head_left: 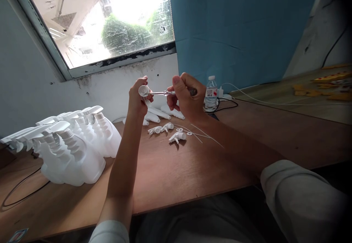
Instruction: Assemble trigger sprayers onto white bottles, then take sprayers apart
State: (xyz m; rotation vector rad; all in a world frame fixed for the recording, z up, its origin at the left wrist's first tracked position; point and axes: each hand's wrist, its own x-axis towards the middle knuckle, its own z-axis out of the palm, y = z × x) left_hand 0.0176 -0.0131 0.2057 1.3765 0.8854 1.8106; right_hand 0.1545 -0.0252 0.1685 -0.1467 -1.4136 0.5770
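Note:
My left hand (139, 98) is raised above the wooden table (170, 169), fingers closed round a white spray-trigger head (144, 91). My right hand (187, 96) is closed on a slim metal tool, tweezers or small pliers (162, 93), whose tip reaches into the white head. Below my hands lie loose white trigger heads (177, 137), small white washers (189, 133), thin white dip tubes (206, 135) and several white bottles lying flat (158, 113).
A cluster of white spray bottles with triggers fitted (68, 140) stands at the left. A water bottle (211, 94) and white cable (247, 92) sit at the back by the blue wall. Yellow items (330, 85) lie far right. A window (110, 19) is above.

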